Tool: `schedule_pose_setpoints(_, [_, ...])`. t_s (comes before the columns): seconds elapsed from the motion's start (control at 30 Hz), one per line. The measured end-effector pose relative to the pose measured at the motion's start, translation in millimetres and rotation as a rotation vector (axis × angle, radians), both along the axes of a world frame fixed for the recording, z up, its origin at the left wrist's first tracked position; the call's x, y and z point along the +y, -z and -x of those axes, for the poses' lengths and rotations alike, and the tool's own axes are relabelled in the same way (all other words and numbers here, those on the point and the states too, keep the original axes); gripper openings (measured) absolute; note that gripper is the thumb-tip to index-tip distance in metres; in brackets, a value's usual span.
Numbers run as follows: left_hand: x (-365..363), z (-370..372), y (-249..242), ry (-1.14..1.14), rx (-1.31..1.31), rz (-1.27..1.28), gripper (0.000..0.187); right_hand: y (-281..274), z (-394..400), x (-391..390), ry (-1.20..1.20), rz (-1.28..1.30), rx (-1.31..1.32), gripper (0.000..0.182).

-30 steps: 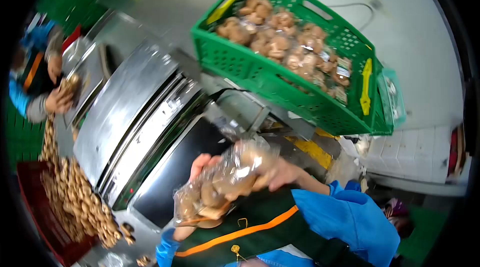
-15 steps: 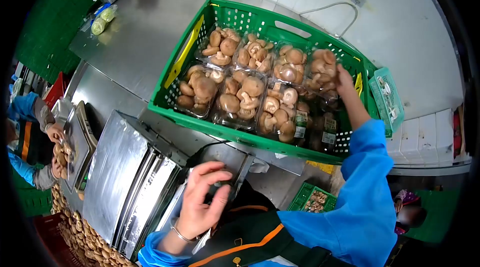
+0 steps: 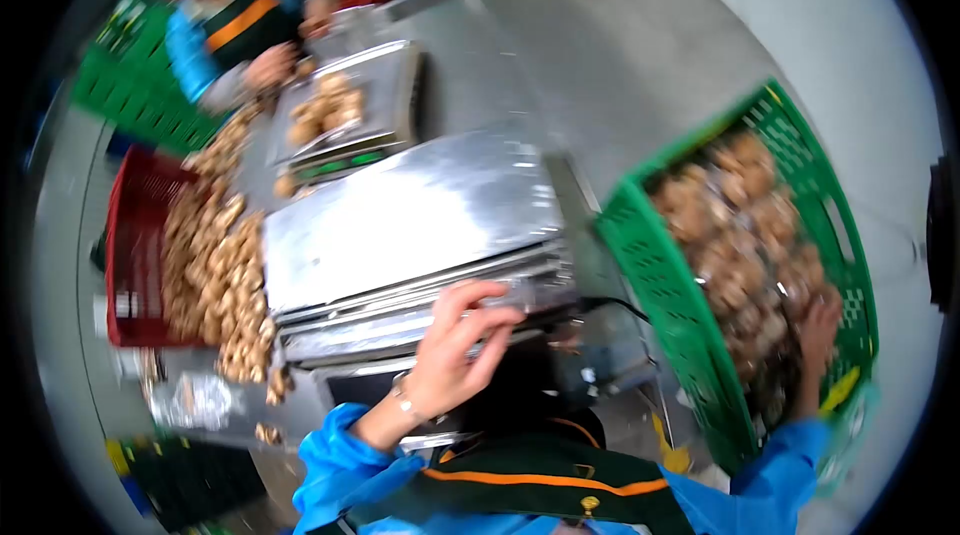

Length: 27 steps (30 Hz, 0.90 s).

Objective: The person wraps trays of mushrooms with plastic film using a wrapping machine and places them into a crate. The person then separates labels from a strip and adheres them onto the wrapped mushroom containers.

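My left hand (image 3: 460,350) hovers over the front edge of a flat metal-topped machine (image 3: 415,215), its fingers loosely bent and apart, with nothing seen in them. A bracelet circles that wrist. At the far right, my right hand (image 3: 820,335) reaches into a green crate (image 3: 680,315) and lies against a clear pack of brown mushrooms (image 3: 800,280). Motion blur smears its fingers, so I cannot make out whether they grip the pack. More packs of mushrooms (image 3: 730,270) fill the crate around it.
Loose mushrooms (image 3: 215,265) spill from a red crate (image 3: 125,255) on the left. Beyond the machine, a co-worker (image 3: 240,25) handles mushrooms beside a scale (image 3: 400,105) bearing a pack. Clear plastic (image 3: 195,400) lies at the lower left. A black cable (image 3: 615,305) runs between machine and crate.
My view has swung left, so the green crate now sits at the right and the machine is central. My right hand remains at the packs; my left is over the machine's front edge.
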<state>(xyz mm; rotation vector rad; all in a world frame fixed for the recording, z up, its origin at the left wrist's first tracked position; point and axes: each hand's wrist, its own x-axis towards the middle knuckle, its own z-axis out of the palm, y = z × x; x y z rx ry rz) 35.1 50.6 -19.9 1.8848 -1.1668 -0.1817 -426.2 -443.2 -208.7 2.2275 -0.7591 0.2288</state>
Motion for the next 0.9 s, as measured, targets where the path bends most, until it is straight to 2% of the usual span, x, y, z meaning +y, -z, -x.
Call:
schedule_pose_setpoints(0.03, [9, -7, 3, -0.041, -0.007, 0.039, 0.02, 28, 35, -30, 0.35, -0.314, -0.097, 0.045])
schedule_pose_setpoints(0.1, [34, -23, 9, -0.142, -0.008, 0.066, 0.019, -53, -54, 17, 1.055, -0.511, -0.339, 0.061])
schedule_pose_setpoints(0.17, [68, -39, 2, -0.268, -0.044, 0.087, 0.018, -68, -89, -33, 0.759, -0.141, -0.148, 0.072])
schedule_pose_setpoints(0.2, [85, -46, -1, -0.345, -0.018, 0.09, 0.016, -96, -145, -47, 0.407, -0.364, -0.375, 0.067])
schedule_pose_setpoints(0.23, [101, -55, 2, -0.436, 0.04, 0.097, 0.014, -131, -240, -10, -0.049, -0.634, -0.642, 0.064])
schedule_pose_setpoints(0.3, [124, -67, -2, -0.533, 0.08, 0.145, 0.014, -192, -427, 130, -0.407, -1.446, -0.818, 0.047])
schedule_pose_setpoints(0.33, [132, -68, -4, -0.527, 0.03, 0.139, 0.014, -183, -498, 170, -0.628, -1.575, -0.639, 0.04])
schedule_pose_setpoints(0.37, [140, -66, -7, -0.52, -0.018, 0.134, 0.014, -169, -570, 225, -0.654, -1.864, -0.619, 0.038])
schedule_pose_setpoints(0.4, [149, -63, -14, -0.52, -0.058, 0.104, 0.015, -157, -630, 277, -0.489, -2.006, -0.554, 0.04])
schedule_pose_setpoints(0.43, [166, -61, -15, -0.505, -0.087, 0.081, 0.02, -136, -683, 316, -0.345, -2.076, -0.542, 0.044])
schedule_pose_setpoints(0.5, [214, -53, -17, -0.647, -0.161, -0.039, 0.024, -95, -779, 362, -0.16, -1.996, -0.393, 0.039])
schedule_pose_setpoints(0.57, [275, -41, -12, -0.909, -0.065, -0.139, 0.017, -66, -825, 397, 0.035, -2.116, -0.474, 0.034])
schedule_pose_setpoints(0.6, [305, -33, -1, -1.047, -0.048, -0.134, 0.013, -61, -833, 405, -0.063, -2.159, -0.562, 0.03])
schedule_pose_setpoints(0.67, [343, -18, 10, -1.284, 0.031, -0.152, 0.011, -53, -839, 411, -0.058, -2.225, -0.797, 0.027])
schedule_pose_setpoints(0.7, [356, -14, 22, -1.316, 0.055, -0.098, 0.011, -60, -833, 416, -0.061, -2.245, -0.917, 0.026])
schedule_pose_setpoints(0.77, [372, -10, 45, -1.378, 0.084, 0.027, 0.01, -84, -809, 421, -0.081, -2.283, -0.907, 0.025])
schedule_pose_setpoints(0.9, [319, -41, 20, -1.086, 0.006, 0.101, 0.015, -131, -729, 428, -0.144, -2.373, -0.862, 0.027])
